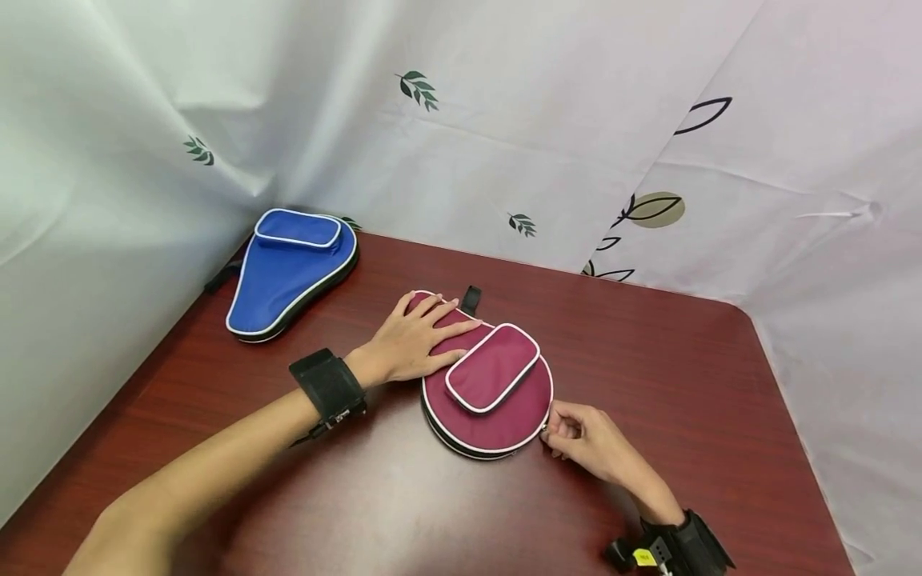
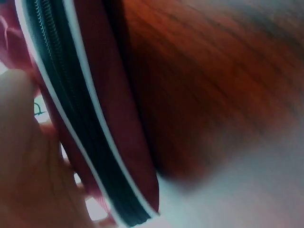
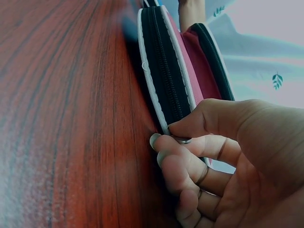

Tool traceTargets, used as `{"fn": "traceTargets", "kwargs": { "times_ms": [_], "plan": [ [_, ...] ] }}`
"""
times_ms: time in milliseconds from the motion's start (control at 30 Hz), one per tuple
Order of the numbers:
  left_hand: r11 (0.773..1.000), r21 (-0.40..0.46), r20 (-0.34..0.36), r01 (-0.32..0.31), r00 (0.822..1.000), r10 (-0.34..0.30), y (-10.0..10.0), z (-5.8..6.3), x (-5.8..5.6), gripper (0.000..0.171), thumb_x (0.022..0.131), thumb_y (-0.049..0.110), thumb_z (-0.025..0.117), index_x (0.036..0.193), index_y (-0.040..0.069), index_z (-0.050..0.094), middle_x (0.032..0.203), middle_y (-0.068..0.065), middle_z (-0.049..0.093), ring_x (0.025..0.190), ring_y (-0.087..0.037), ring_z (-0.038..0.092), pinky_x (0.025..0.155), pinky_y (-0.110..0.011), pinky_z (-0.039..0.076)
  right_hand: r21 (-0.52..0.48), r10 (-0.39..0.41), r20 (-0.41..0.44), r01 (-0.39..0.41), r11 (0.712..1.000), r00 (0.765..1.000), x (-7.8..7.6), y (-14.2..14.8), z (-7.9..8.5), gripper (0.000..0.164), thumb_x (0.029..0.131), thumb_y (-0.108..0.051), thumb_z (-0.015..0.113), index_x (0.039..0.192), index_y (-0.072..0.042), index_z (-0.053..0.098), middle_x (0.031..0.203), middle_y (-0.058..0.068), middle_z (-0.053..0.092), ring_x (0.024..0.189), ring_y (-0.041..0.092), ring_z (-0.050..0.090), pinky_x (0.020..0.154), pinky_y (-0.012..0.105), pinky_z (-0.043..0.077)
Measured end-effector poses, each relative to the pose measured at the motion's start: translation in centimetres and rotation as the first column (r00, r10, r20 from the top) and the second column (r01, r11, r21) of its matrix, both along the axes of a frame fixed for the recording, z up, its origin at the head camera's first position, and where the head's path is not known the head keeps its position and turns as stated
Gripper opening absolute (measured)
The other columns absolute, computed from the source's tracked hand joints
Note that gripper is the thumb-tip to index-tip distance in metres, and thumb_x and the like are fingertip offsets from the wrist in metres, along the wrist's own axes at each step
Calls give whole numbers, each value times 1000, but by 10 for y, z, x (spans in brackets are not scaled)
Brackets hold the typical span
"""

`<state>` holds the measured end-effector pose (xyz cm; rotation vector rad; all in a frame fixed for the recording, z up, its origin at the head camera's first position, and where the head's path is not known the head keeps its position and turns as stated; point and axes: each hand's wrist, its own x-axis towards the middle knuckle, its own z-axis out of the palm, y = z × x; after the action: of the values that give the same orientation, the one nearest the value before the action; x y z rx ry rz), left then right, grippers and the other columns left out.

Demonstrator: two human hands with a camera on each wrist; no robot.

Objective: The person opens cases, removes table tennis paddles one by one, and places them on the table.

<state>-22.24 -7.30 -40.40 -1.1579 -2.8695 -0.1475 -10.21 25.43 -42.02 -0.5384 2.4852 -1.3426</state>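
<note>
A maroon table tennis paddle case [image 1: 490, 428] with white piping and a raised front pocket [image 1: 495, 368] lies flat on the table. My left hand [image 1: 414, 340] rests on its narrower end, fingers spread and straight. At the case's rounded right edge, my right hand [image 1: 587, 440] pinches the zipper pull [image 3: 183, 140] between thumb and curled fingers. The black zipper [image 3: 164, 66] along the side shows its teeth closed above the thumb in the right wrist view. Zipper teeth also show on the dark side band [image 2: 61, 71] in the left wrist view.
A blue paddle case [image 1: 277, 284] with white piping lies at the table's back left corner. The dark red wooden table [image 1: 648, 344] meets white patterned sheeting [image 1: 468, 160] at the back and sides. A short black strap [image 1: 471, 300] sticks out from the maroon case's far side.
</note>
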Motion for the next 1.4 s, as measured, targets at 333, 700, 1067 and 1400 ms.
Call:
{"fn": "traceTargets", "kwargs": {
  "times_ms": [333,700,1067,1400],
  "plan": [
    [976,26,52,216,975,-217,-9,1,-22,57,100,61,43,154,44,37,160,-2,38,148,-31,29,116,-61,18,-2,-12,10,12,1000,1000,-1,1,0,19,88,-1,71,79,-14,61,67,-1,61,57,11,60,52,26,52],
    [999,14,15,46,999,-46,-9,-2,1,57,99,64,42,153,47,36,158,-4,41,145,-31,35,114,-61,22,-16,0,21,0,1000,1000,-4,1,0,19,91,-1,69,79,-12,61,66,2,63,58,16,65,53,32,56],
    [974,128,141,189,968,-206,-25,4,-8,59,96,65,51,150,43,44,164,0,28,150,-28,26,115,-60,19,-4,-2,16,2,1000,1000,-6,0,-1,17,91,4,66,81,-9,62,67,3,65,59,18,66,54,33,57],
    [993,80,145,92,984,-103,-23,5,7,65,92,73,50,150,45,44,161,-3,36,145,-34,33,115,-62,21,2,-22,43,22,1000,999,-3,0,2,17,92,3,66,81,-9,60,68,6,66,61,19,67,56,34,58]
  ]
}}
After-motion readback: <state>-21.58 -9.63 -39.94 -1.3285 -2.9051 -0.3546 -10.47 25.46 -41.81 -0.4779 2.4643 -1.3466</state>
